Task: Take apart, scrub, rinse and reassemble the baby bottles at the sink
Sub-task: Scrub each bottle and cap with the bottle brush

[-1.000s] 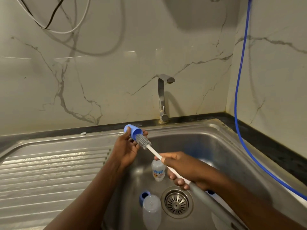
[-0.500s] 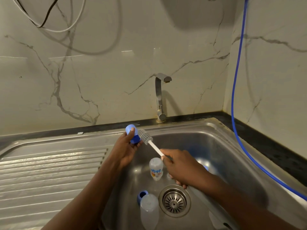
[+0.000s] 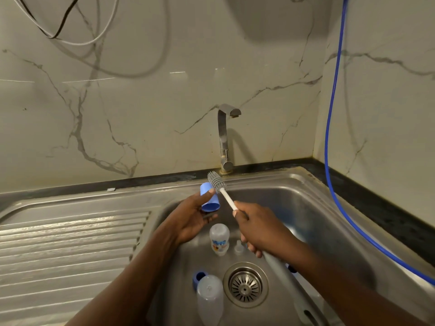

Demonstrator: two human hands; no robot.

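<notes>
step: scrubbing cap | left hand (image 3: 189, 220) grasps the small blue plastic cylindrical cap (image 3: 210, 199) over the stainless steel sink (image 3: 306, 184), back-left of basin | right hand (image 3: 256, 229) clenches the white-shafted, grey-bristled bottle brush (image 3: 227, 199) | bristle head outside cap, just right of its far end, axes near parallel | open end: cannot tell
</notes>
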